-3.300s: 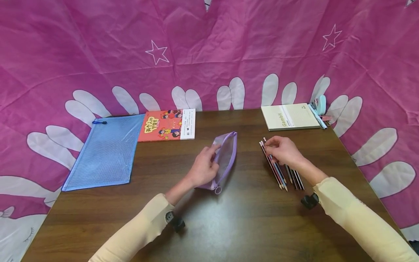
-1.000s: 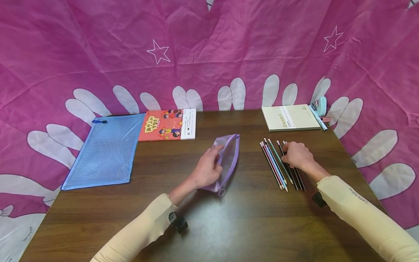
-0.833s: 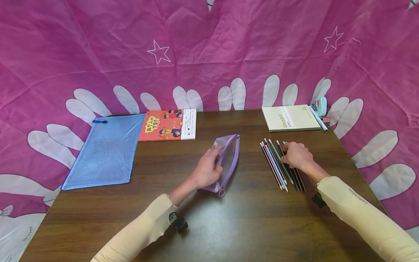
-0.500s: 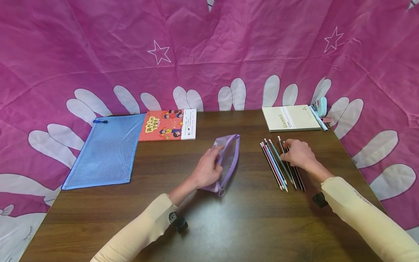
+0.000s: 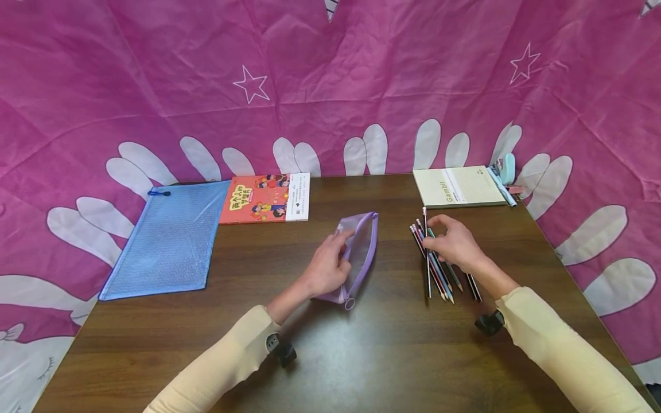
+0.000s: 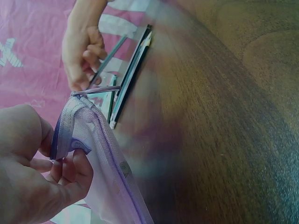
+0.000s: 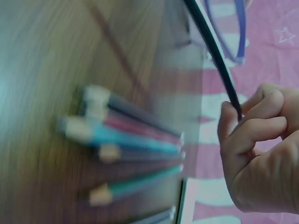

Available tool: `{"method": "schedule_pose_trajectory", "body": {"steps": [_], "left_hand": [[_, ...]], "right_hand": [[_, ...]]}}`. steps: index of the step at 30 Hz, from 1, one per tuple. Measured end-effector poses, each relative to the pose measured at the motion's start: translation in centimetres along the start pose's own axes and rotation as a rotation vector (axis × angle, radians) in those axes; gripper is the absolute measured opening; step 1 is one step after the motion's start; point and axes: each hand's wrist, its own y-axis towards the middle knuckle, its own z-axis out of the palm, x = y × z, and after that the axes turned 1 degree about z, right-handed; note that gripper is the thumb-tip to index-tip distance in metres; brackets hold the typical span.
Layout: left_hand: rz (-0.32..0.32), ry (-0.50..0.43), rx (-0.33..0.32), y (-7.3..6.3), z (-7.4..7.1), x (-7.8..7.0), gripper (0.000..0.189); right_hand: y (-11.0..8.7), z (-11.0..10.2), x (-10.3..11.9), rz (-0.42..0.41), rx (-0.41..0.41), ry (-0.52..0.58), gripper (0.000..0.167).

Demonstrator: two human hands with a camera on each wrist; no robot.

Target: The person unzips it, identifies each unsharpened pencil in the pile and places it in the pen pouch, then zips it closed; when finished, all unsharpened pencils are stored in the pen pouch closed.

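Observation:
My left hand [image 5: 324, 265] grips the side of a purple mesh zip pouch [image 5: 362, 261], whose mouth gapes toward the right; the left wrist view shows thumb and fingers [image 6: 77, 172] pinching its edge. Between thumb and fingertips, my right hand [image 5: 455, 244] pinches a dark pencil [image 5: 427, 275] with a white eraser end. That pencil is raised off the table, as the right wrist view shows. Below it lie several pencils [image 7: 135, 135], among them red, light blue and green ones. Two dark pencils [image 5: 473, 287] lie partly hidden behind my right wrist.
At the far left lies a blue mesh zip bag [image 5: 172, 241], beside a red book [image 5: 255, 198]. A cream notebook [image 5: 459, 186] sits at the back right, with a light blue item [image 5: 508, 168] and other small things next to it. A pink curtain [image 5: 310, 74] hangs behind the table.
My right hand has taken a dark pencil from the right of the row, lifted it and moved left over the other pencils. The left hand and pouch stay in place.

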Motion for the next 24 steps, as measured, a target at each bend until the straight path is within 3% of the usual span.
{"method": "schedule_pose_trajectory", "body": {"steps": [5,9,16,24], "left_hand": [[-0.016,-0.009,0.008,0.0,0.0,-0.1,0.068],[-0.007,-0.003,0.01,0.1,0.1,-0.1,0.067],[-0.008,-0.004,0.012,0.1,0.3,-0.1,0.068],[-0.011,-0.013,0.015,0.1,0.3,-0.1,0.068]], "right_hand": [[0.0,1.8,1.4,0.013,-0.018,0.256,0.047],[0.2,3.2,2.6,0.014,-0.082,0.396,0.046],[0.6,5.3,4.3,0.012,-0.189,0.513,0.05],[0.6,8.1,5.2,-0.033,-0.245,0.62,0.047]]}}
